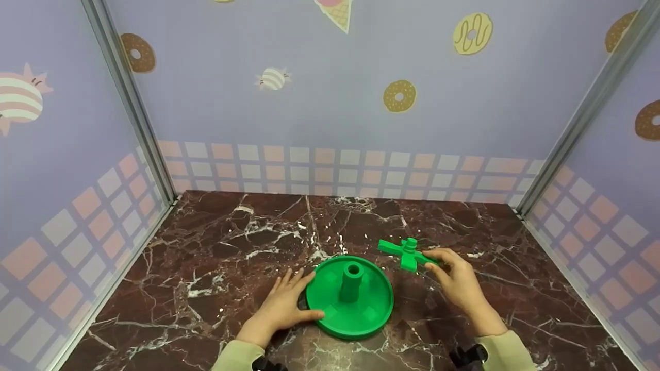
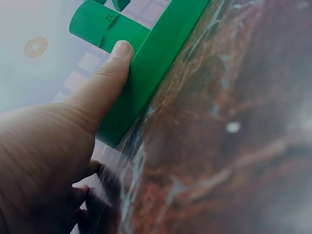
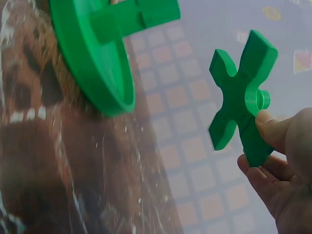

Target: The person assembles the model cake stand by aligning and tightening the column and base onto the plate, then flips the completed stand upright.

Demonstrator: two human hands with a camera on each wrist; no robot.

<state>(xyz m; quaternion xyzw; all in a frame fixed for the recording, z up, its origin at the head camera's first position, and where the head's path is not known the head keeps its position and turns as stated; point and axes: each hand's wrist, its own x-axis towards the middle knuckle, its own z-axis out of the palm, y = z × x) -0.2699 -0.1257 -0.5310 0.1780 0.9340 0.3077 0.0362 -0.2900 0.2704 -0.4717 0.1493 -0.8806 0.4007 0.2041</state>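
A round green tray (image 1: 330,325) with a raised rim and an upright hollow post (image 1: 350,286) at its centre stands on the marble-patterned table. My left hand (image 1: 282,305) lies against its left side, fingers spread and straight, the thumb touching the rim. In the left wrist view the thumb (image 2: 105,78) presses flat on the green rim. To the right of the tray, my right hand (image 1: 456,278) holds up a green cross-shaped piece (image 1: 408,252) with a short round peg on top. Thumb and fingers pinch one of its arms, as the right wrist view shows.
The dark red-brown table (image 1: 206,257) has white veins. Patterned lilac panels (image 1: 335,118) rise at the back and on both sides, joined by metal corner posts (image 1: 131,103).
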